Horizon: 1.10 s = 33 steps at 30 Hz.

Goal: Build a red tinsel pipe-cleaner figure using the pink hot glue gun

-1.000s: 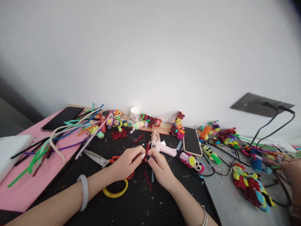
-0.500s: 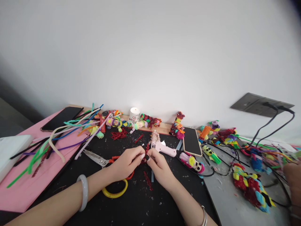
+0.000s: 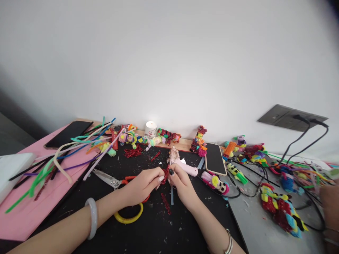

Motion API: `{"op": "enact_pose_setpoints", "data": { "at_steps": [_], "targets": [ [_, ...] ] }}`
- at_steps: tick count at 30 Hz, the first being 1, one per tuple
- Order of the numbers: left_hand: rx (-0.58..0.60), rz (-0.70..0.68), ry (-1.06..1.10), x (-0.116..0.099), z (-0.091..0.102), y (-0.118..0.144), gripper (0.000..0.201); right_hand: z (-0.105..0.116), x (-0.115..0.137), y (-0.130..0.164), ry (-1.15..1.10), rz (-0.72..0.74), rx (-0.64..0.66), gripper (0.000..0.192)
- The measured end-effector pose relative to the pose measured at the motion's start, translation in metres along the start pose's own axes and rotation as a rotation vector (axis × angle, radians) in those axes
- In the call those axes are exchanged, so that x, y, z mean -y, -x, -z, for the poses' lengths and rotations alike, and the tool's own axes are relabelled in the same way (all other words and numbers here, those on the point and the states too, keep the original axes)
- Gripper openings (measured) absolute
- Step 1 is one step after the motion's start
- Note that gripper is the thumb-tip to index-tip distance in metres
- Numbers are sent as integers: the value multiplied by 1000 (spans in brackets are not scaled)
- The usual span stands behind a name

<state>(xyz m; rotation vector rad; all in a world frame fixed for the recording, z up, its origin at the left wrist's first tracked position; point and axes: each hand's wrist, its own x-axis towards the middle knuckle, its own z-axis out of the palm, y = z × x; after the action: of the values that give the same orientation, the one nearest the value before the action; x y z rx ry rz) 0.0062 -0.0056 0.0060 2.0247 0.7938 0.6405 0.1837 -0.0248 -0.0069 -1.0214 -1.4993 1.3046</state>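
Note:
Between my hands is a short piece of shiny red tinsel pipe cleaner (image 3: 165, 175), partly hidden by the fingers. My left hand (image 3: 148, 184) pinches it from the left, thumb and fingertips pressed together. On its other side my right hand (image 3: 180, 181) is closed in a pinch, black nail polish showing. Just beyond them lies a pink hot glue gun (image 3: 182, 164). Scissors with orange and yellow handles (image 3: 129, 219) rest beneath my left wrist, blades pointing left. A loose red tinsel piece (image 3: 166, 203) lies below the hands, and a red tinsel heap (image 3: 133, 151) sits farther back.
Colourful pipe cleaners (image 3: 63, 155) spread across a pink board (image 3: 16, 215) at left, near a dark phone (image 3: 67, 134). Pipe-cleaner figures (image 3: 200, 141), a paper cup (image 3: 150, 129) and another phone (image 3: 215, 158) line the back. At right are cables, more figures and another person's hand (image 3: 329, 201).
My hands have drawn slightly apart at the fingertips, the right shifting a little to the right. The red piece stays between them. The view has moved slightly.

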Motion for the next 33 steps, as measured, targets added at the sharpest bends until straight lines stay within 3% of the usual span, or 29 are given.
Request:
{"op": "enact_pose_setpoints", "data": {
  "at_steps": [5, 10, 14, 21, 33],
  "targets": [
    [54, -26, -33, 3, -1, 0, 23, 0, -1, -2, -59, 4, -10, 14],
    [17, 12, -40, -5, 5, 0, 25, 3, -3, -5, -91, 5, -123, 12],
    [-27, 26, -17, -6, 6, 0, 14, 5, -3, -5, -38, 26, -202, 11],
    [-186, 20, -111, 13, 1, -1, 15, 4, -1, -4, 80, 17, -224, 7],
    [-193, -106, -306, 21, 8, 1, 20, 8, 0, -3, 365, 75, -197, 19]
  ]
}}
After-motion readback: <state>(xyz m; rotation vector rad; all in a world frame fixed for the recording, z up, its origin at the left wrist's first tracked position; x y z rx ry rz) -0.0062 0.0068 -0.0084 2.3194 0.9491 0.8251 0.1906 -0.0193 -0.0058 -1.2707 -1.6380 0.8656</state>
